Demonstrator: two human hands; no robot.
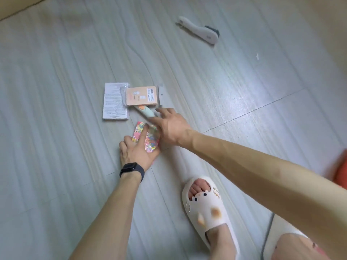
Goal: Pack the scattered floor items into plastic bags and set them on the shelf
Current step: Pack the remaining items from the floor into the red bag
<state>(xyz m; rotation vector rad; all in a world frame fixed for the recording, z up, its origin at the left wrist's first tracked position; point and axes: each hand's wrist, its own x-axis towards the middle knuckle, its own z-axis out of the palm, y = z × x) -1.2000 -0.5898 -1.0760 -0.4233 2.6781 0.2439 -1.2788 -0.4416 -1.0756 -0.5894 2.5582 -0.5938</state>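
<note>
A colourful patterned card pack [148,141] lies on the grey floor, and my left hand [138,149], wearing a black watch, rests on it with straight fingers. My right hand [169,126] reaches across just above it, fingers spread, its fingertips at a mint-green handled item [145,111] that pokes out from under a peach packet [141,96] in clear wrap. A folded white printed leaflet [115,101] lies to the left of the packet. Whether my right fingers grip the green item is blurred.
A white brush with dark bristles [199,30] lies far back on the right. My foot in a cream animal-face slipper [205,205] stands at the lower right. An orange object [342,169] shows at the right edge. A small white scrap [257,56] lies on the floor.
</note>
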